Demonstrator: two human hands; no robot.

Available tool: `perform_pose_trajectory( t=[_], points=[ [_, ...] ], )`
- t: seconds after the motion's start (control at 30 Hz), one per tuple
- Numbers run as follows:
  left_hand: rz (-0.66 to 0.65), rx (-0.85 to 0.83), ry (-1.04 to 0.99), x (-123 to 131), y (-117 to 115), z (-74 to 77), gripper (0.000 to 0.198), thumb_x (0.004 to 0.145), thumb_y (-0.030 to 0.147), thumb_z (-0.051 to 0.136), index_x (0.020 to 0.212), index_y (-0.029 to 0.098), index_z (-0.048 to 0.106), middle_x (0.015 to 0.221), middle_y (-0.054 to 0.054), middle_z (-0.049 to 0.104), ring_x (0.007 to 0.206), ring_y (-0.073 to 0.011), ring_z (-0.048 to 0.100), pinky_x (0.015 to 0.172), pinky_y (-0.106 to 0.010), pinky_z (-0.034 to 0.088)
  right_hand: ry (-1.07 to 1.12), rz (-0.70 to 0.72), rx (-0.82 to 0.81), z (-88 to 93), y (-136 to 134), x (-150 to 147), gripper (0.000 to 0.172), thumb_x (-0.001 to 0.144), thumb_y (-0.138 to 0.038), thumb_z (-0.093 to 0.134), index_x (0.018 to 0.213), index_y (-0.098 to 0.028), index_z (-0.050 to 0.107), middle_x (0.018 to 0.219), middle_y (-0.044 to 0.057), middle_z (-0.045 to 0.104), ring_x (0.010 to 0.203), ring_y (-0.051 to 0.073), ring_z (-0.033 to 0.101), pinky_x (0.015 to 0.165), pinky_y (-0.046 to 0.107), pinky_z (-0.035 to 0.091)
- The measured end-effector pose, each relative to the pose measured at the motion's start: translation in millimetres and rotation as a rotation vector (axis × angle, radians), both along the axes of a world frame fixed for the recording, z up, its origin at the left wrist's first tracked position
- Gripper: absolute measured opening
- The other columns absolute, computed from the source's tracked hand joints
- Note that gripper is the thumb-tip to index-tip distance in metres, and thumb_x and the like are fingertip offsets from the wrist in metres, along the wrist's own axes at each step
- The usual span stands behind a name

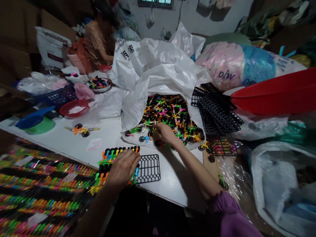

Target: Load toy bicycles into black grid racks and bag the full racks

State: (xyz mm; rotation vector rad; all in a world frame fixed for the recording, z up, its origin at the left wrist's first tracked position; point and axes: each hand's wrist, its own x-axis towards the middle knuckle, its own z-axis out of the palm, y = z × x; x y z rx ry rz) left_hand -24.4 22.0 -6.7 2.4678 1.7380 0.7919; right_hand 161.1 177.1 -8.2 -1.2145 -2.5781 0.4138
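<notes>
My left hand (124,168) lies over a row of small bright plastic toy bicycles (105,161) with black wheels, its fingers bent down on them. These bicycles stand packed in a black plastic grid rack (150,168), whose right end shows bare slots. At the mouth of a big white sack (134,113), my right hand (164,133) reaches among loose toy bicycles (170,110). Its fingers are curled and close together; the fingertips are partly hidden, so what they hold cannot be made out.
Black grid racks (217,108) are piled right of the sack. Packed rows of toys (44,200) fill the lower left. A red basket (74,108), a blue scoop (37,117) and a blue crate (56,95) stand left. Another person (98,42) sits behind. An open plastic bag (271,177) stands right.
</notes>
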Motion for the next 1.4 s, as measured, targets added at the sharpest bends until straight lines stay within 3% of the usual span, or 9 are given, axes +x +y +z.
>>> perform_pose_trajectory(
  t=[0.13,0.33,0.43,0.63,0.8,0.9,1.1,1.27,1.4],
  points=[
    [0.008,0.013,0.010,0,0,-0.8,0.025,0.090,0.026,0.040,0.082,0.017,0.062,0.076,-0.004,0.062,0.076,-0.0179,0.057,0.072,-0.032,0.043,-0.116,-0.094,-0.060,-1.4,-12,16,0.022,0.086,-0.018,0.042,0.101,-0.016,0.059,0.098,0.008,0.059,0.089,0.017,0.056,0.075,0.024,0.039],
    [0.001,0.016,0.004,-1,0,-2.2,0.024,0.090,0.025,0.039,0.081,0.018,0.060,0.076,-0.004,0.061,0.075,-0.0177,0.055,0.073,-0.033,0.042,-0.226,-0.091,0.007,-9.9,-32,-18,0.023,0.086,-0.022,0.042,0.105,-0.019,0.056,0.105,0.008,0.055,0.095,0.020,0.054,0.072,0.025,0.041],
    [-0.011,0.042,0.001,-3,0,-7.0,0.022,0.090,0.024,0.039,0.082,0.018,0.059,0.075,-0.004,0.060,0.075,-0.0179,0.054,0.073,-0.033,0.041,-0.284,-0.058,-0.005,-9.7,-34,-15,0.022,0.087,-0.024,0.042,0.102,-0.018,0.056,0.102,0.008,0.055,0.091,0.019,0.054,0.072,0.026,0.042],
    [-0.005,0.037,0.002,-4,1,-12.3,0.024,0.091,0.025,0.038,0.082,0.018,0.060,0.075,-0.003,0.059,0.075,-0.0182,0.054,0.073,-0.034,0.040,-0.332,-0.065,0.142,3.7,-5,-5,0.027,0.089,-0.013,0.036,0.110,-0.018,0.053,0.107,0.010,0.052,0.097,0.018,0.049,0.077,0.026,0.041],
    [-0.001,0.031,0.016,-4,1,-9.5,0.023,0.090,0.024,0.038,0.081,0.019,0.059,0.075,-0.004,0.060,0.076,-0.0180,0.055,0.076,-0.034,0.041,-0.456,0.219,0.255,2.5,38,-28,0.024,0.090,-0.016,0.038,0.102,-0.019,0.058,0.106,0.010,0.051,0.097,0.021,0.047,0.075,0.029,0.042],
    [-0.009,0.029,0.013,-4,0,-7.3,0.023,0.090,0.024,0.039,0.080,0.019,0.059,0.075,-0.003,0.060,0.074,-0.0177,0.055,0.076,-0.034,0.041,-0.460,0.258,0.296,0.8,52,-25,0.023,0.090,-0.015,0.038,0.099,-0.017,0.059,0.108,0.011,0.050,0.098,0.021,0.046,0.076,0.030,0.042],
    [0.004,-0.010,0.005,-2,0,-1.1,0.023,0.090,0.025,0.039,0.081,0.018,0.060,0.075,-0.003,0.060,0.075,-0.0180,0.055,0.072,-0.033,0.042,-0.422,0.240,0.318,0.2,44,-4,0.022,0.091,-0.015,0.037,0.098,-0.015,0.058,0.109,0.011,0.050,0.097,0.019,0.047,0.078,0.028,0.042],
    [0.011,-0.046,0.020,-1,-1,0.6,0.023,0.090,0.026,0.040,0.081,0.017,0.060,0.076,-0.004,0.060,0.076,-0.0187,0.054,0.071,-0.033,0.041,-0.445,0.116,0.286,-11.1,40,-14,0.025,0.089,-0.010,0.036,0.104,-0.013,0.055,0.102,0.011,0.054,0.092,0.020,0.051,0.074,0.030,0.044],
    [0.015,-0.042,0.022,-1,-2,-0.6,0.023,0.090,0.025,0.040,0.082,0.017,0.060,0.076,-0.004,0.060,0.076,-0.0187,0.054,0.071,-0.033,0.042,-0.421,0.082,0.270,-6.3,42,-23,0.022,0.088,-0.010,0.038,0.099,-0.013,0.058,0.105,0.012,0.054,0.095,0.021,0.051,0.076,0.030,0.043]
  ],
)
